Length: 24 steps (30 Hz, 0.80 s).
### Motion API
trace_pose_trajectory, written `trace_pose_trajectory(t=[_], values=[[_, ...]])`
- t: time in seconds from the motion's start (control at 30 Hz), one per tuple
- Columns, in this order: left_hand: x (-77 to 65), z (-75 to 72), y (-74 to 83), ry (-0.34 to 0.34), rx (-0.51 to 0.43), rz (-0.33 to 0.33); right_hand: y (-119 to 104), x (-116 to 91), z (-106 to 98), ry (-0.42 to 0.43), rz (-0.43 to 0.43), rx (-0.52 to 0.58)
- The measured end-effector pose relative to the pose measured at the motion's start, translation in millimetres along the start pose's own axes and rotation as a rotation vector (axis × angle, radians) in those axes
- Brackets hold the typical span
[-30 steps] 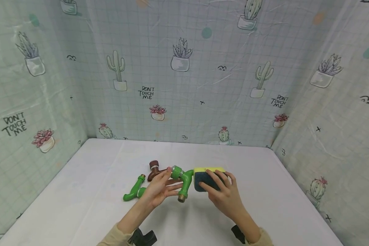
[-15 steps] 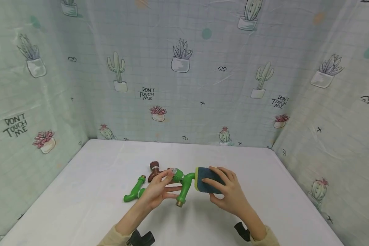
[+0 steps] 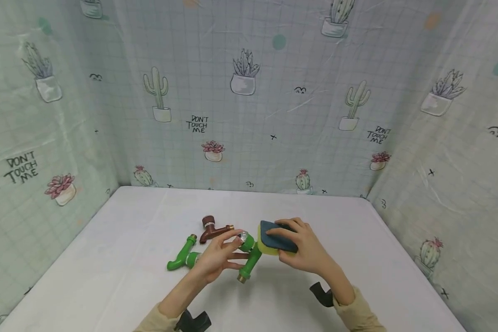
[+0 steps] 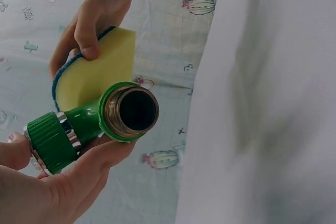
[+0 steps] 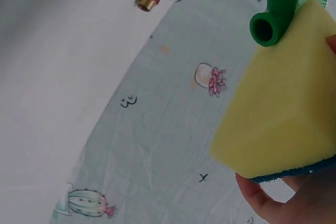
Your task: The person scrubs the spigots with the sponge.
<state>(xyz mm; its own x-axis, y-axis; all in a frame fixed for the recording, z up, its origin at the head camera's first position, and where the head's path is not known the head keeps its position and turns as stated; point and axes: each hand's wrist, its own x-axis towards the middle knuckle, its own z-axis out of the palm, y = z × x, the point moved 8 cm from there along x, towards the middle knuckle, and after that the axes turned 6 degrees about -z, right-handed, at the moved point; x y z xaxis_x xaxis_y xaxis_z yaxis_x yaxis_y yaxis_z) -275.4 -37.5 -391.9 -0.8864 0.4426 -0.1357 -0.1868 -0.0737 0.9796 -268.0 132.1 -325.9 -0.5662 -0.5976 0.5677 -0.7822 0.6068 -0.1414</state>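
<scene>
My left hand pinches a green tap by its ribbed knob, the thumb at the knob's silver end. In the head view the tap's brass threaded end points down toward me; the left wrist view looks straight into that threaded opening. My right hand grips a sponge with a yellow foam side and a dark blue scouring side. Its fingers lie over the scouring side. The foam faces the tap and meets it around the spout, both held above the table.
A second green tap lies on the white table left of my left hand, partly behind it. Just beyond is a brown tap with a brass end. Printed cactus sheeting encloses the back and sides.
The sponge has tilted and moved left, up over the green tap's spout, its foam now against the tap. The held tap has turned, its silver knob end now facing more toward me.
</scene>
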Motion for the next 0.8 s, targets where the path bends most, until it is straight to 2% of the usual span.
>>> trace_pose_trajectory(t=[0.27, 0.33, 0.47, 0.57, 0.7, 0.8], values=[[1.4, -9.8, -4.9, 0.036, -0.095, -0.022, 21, -20, 1, -0.011, 0.065, -0.047], [1.4, -11.4, -4.0, 0.032, -0.123, -0.017, 25, -24, 0, 0.017, 0.088, -0.053], [0.7, -13.8, -3.5, 0.037, -0.157, -0.017, 24, -27, -5, 0.131, 0.109, -0.002], [0.9, -12.2, -4.5, 0.032, -0.166, -0.027, 18, -22, -6, 0.186, 0.078, -0.009], [1.5, -8.9, -4.3, 0.026, -0.186, -0.030, 6, -18, -3, 0.214, 0.015, -0.066], [1.4, -9.1, -3.0, 0.045, -0.216, -0.026, -4, -22, 2, 0.221, -0.058, -0.121]])
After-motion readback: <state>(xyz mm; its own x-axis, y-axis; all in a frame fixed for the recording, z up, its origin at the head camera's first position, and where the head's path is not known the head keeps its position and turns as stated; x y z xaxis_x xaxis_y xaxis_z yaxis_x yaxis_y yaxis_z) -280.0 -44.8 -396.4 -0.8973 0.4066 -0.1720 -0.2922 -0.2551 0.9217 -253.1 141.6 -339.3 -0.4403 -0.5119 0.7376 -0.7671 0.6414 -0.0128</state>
